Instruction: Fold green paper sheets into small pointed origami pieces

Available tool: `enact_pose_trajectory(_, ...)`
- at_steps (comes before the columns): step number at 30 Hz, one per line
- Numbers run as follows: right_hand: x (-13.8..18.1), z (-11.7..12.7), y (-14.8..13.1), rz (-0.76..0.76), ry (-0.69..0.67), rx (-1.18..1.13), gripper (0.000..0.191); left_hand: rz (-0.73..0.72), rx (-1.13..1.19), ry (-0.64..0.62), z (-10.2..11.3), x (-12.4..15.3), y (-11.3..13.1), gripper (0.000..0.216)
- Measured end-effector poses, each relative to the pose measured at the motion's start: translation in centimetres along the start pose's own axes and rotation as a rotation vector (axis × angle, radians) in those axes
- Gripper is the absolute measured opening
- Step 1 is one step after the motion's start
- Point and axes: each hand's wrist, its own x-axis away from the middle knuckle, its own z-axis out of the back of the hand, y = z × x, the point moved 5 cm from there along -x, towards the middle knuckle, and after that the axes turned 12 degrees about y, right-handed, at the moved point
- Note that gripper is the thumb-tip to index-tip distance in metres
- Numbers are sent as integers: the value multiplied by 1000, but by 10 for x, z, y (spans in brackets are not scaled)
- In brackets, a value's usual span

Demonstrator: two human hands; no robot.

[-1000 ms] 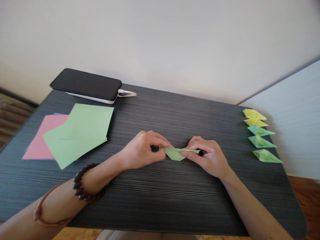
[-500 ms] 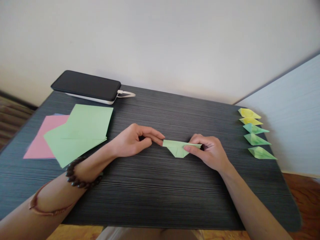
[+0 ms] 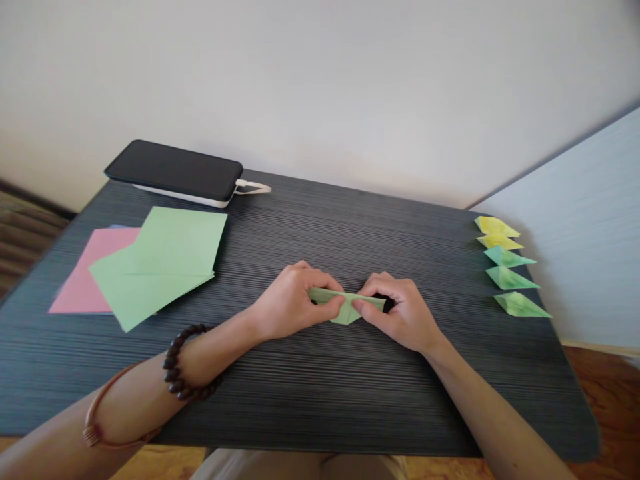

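Between my hands is a small folded piece of light green paper [image 3: 347, 315], with a long straight upper edge and a narrower part pointing down toward me. My left hand [image 3: 303, 301] pinches it left of the middle, thumb in front and fingers behind. On the other side my right hand [image 3: 395, 308] grips it the same way, its thumb close to the left thumb. The thumbs and fingers cover parts of the upper band. A bead bracelet and a copper-coloured bangle circle my left arm.
Light green sheets [image 3: 173, 247] overlap a pink sheet [image 3: 95, 270] on the dark table [image 3: 280, 400]. Behind them a black phone [image 3: 175, 170] rests on a white block with a white cable [image 3: 255, 187]. Several folded yellow and green paper pieces [image 3: 515, 277] line the right edge.
My left hand has moved right and taken hold of the folded paper's left part. The paper and my right hand have shifted slightly left and toward me.
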Motion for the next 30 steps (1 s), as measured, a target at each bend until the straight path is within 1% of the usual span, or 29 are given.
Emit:
enact_pose_trajectory(3,0,1,1,22,-21,15,11,37,-18,22,3,0,0,12)
enact_pose_trajectory(7,0,2,3,34,-69,36,10,77,-13,9,6,0,-1,13)
enact_pose_trajectory(14,0,4,1,79,-217,-56,20,68,20,-11,9,1,-3,13)
enact_pose_trajectory(19,0,7,3,106,-268,-85,26,70,63,-35,9,1,-2,12)
enact_pose_trajectory(22,1,11,9,91,-312,-91,30,84,74,-44,12,0,-4,12)
enact_pose_trajectory(24,3,15,13,73,-312,-110,28,128,91,-28,15,0,-9,13)
enact_pose_trajectory(26,3,20,16,47,-278,-195,27,171,104,-4,17,1,-14,13)
enact_pose_trajectory(27,4,21,16,27,-269,-237,26,169,100,1,17,1,-15,13)
enact_pose_trajectory(30,3,17,13,-14,-248,-279,25,53,55,43,16,0,-12,11)
